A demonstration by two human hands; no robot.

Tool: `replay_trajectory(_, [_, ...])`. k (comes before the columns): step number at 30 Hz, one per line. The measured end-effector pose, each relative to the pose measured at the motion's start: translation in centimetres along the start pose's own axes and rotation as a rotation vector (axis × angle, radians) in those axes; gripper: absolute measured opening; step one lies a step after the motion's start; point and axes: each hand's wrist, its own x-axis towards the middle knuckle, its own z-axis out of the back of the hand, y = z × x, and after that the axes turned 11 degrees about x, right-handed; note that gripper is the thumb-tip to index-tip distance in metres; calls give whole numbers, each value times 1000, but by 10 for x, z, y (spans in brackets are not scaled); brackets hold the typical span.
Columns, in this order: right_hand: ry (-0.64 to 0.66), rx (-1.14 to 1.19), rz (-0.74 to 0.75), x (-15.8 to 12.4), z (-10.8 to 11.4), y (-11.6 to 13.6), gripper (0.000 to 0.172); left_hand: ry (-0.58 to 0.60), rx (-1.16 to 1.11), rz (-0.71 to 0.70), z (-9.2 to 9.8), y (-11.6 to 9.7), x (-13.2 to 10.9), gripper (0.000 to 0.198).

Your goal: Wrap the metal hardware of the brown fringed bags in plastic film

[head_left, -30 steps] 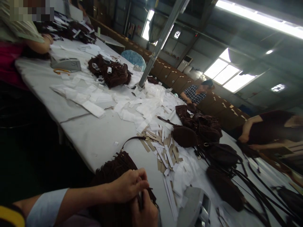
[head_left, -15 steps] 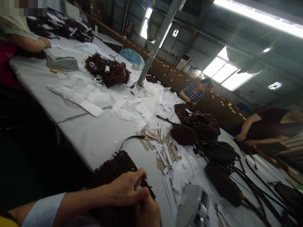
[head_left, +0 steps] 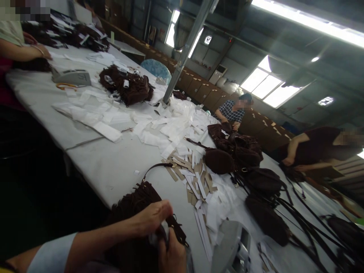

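A dark brown fringed bag (head_left: 142, 199) lies at the table's near edge, its thin strap with a gold buckle (head_left: 174, 165) arching out behind it. Over the bag, my left hand (head_left: 155, 218) is closed, fingers pinched around a crumpled pale scrap of wrapping (head_left: 162, 230). Close against it, my right hand (head_left: 173, 252) is closed at the same scrap, thumb up. Its fingertips are partly hidden, and the lower part of the bag lies in shadow behind my forearm.
A grey tape dispenser (head_left: 230, 246) stands to the right. Cardboard strips (head_left: 196, 176) and white paper (head_left: 170, 127) cover mid-table. Brown bags (head_left: 267, 216) with straps lie at right. A metal post (head_left: 182, 64) rises behind. Co-workers stand around the table.
My hands have shifted slightly apart, the right one lower and a little left. More of the pale scrap shows between them. The view has moved slightly.
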Motion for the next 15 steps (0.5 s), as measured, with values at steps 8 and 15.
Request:
replay_trajectory(8, [93,237,-148,22,31,34,36,-4,-136,-54,-3,-26,0,35])
replay_trajectory(15, [61,169,-103,12,22,27,40,-149,-334,75,0,-12,7,45])
